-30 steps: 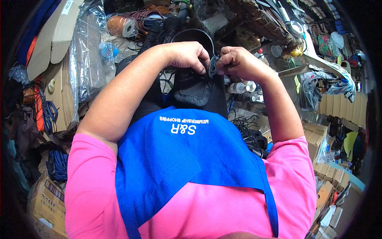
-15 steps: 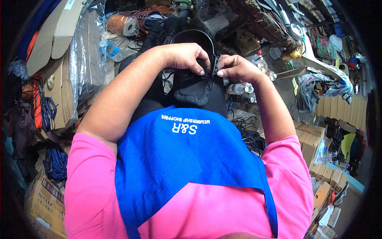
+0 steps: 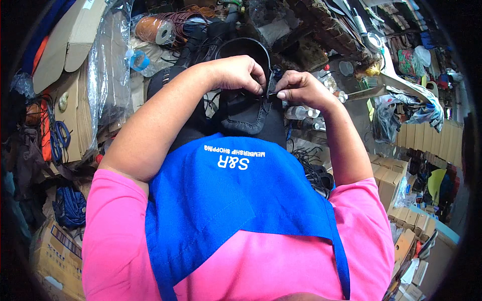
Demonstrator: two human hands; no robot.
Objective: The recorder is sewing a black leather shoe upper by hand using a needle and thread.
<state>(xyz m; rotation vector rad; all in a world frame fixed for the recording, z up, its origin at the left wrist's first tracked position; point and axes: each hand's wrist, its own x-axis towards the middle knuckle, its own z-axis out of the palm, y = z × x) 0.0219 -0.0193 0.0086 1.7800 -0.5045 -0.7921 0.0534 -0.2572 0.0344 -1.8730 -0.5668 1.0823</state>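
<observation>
A black shoe (image 3: 243,115) rests on my lap just beyond the blue apron (image 3: 226,185), its toe end pointing toward me and its opening facing up. My left hand (image 3: 243,75) reaches over its opening, with thumb and bent fingers closed at the inner side of the shoe's right edge. Just outside that same edge, my right hand (image 3: 301,90) is closed in a pinch. A short, thin needle-like tool (image 3: 272,94) shows between its fingertips and the shoe; its exact kind is too small to tell. The left fingertips are partly hidden inside the shoe.
Clear plastic bottles (image 3: 299,112) lie right of the shoe. An orange spool (image 3: 153,30) and a bottle with a blue band (image 3: 139,61) are at the upper left. Cardboard sheets (image 3: 70,50) stand left. Cardboard boxes (image 3: 389,180) are stacked right.
My right hand has drawn slightly away from the shoe's edge, and a thin needle-like piece now shows between them. My left hand has shifted slightly, still at the opening.
</observation>
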